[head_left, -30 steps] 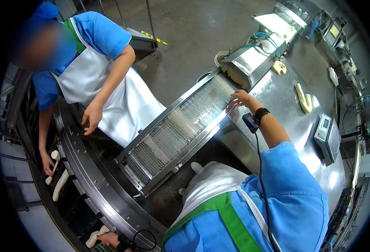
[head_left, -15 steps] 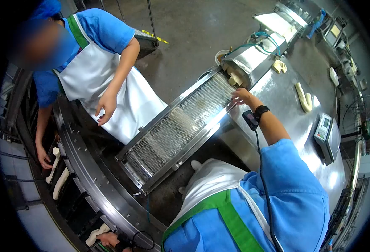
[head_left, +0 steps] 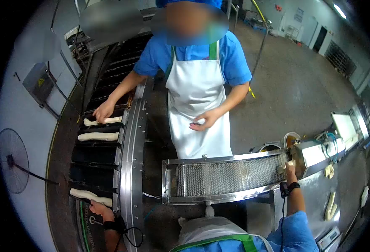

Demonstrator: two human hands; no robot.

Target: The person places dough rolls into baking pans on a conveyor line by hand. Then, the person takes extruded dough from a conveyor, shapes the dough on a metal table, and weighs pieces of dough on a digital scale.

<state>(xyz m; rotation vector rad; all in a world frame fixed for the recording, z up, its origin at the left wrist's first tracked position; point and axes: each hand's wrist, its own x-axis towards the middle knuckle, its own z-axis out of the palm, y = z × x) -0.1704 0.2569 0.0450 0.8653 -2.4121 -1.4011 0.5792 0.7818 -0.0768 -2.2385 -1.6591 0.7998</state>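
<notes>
A pale, twisted dough strip (head_left: 86, 194) lies across a black trough of the conveyor at the lower left. My left hand (head_left: 102, 210) is at the strip's right end, fingers curled against it. My right hand (head_left: 291, 170) reaches over the far right end of the mesh belt (head_left: 227, 178). Its fingers are closed on a small pale dough piece (head_left: 291, 163), beside the metal housing (head_left: 315, 158). A black strap is on each of my wrists.
Across the belt, a co-worker in a white apron (head_left: 199, 92) touches a dough strip (head_left: 103, 121) with one hand. Another dough strip (head_left: 98, 136) lies in a nearby trough. Dough pieces (head_left: 331, 206) and a scale (head_left: 329, 238) are on the steel table at right.
My view has swung left and up, showing more of the trough conveyor. My right hand now has a dough piece at its fingers. My left hand stays by the twisted strip.
</notes>
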